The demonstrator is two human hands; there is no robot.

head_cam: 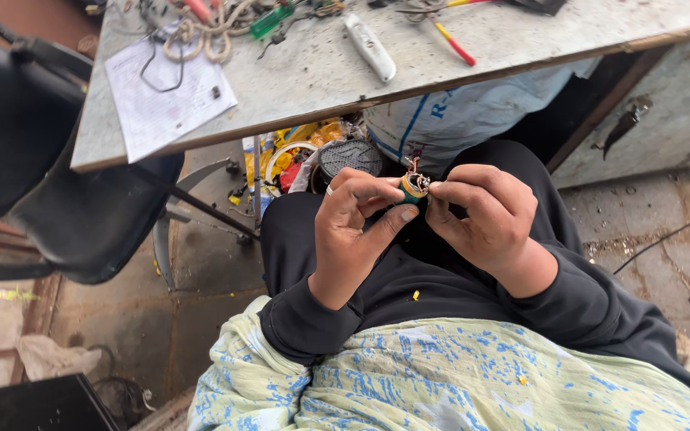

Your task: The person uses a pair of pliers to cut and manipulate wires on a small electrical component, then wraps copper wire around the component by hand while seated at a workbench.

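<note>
Head view is showing a small round coil [414,187] with thin wires sticking up, sitting over the lap. Left hand [353,227] is pinching it tight in its grip. Right hand [481,215] is closing its fingertips on the coil's edge. Above, the counter [537,40] is holding tools and a paper sheet [165,96].

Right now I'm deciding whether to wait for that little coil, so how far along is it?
Done: wire is already wound round the small coil. In hand: the left hand holds it over the lap while the right hand works its loose wire ends. Left: those ends stick out untied, and the red-handled tool lies unused on the table.
</note>
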